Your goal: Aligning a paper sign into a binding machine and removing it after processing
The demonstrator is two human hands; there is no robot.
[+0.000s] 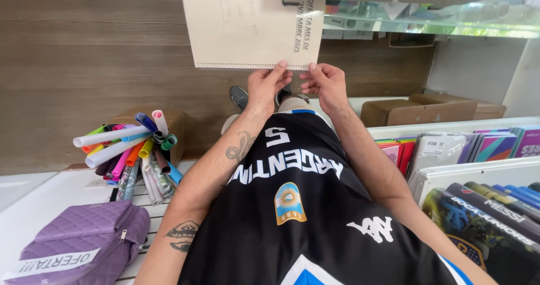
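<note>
Both hands, left (264,88) and right (326,85), fingers pinching the notebook (247,23) by its spiral edge; probably light, floppy.

Both arms reach straight forward, forearms nearly parallel. The left hand (265,87) and right hand (325,84) sit close together, fingertips pinched, thumbs up, wrists slightly bent.

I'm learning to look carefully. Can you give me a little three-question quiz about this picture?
1. True or false: both hands touch the spiral notebook.
2. What colour is the quilted bag? A green, B purple, C red.
3. Which hand is nearer the bunch of markers?

Key: 1 true, the left hand and right hand pinch its spiral edge. 2 B. 3 left.
</note>
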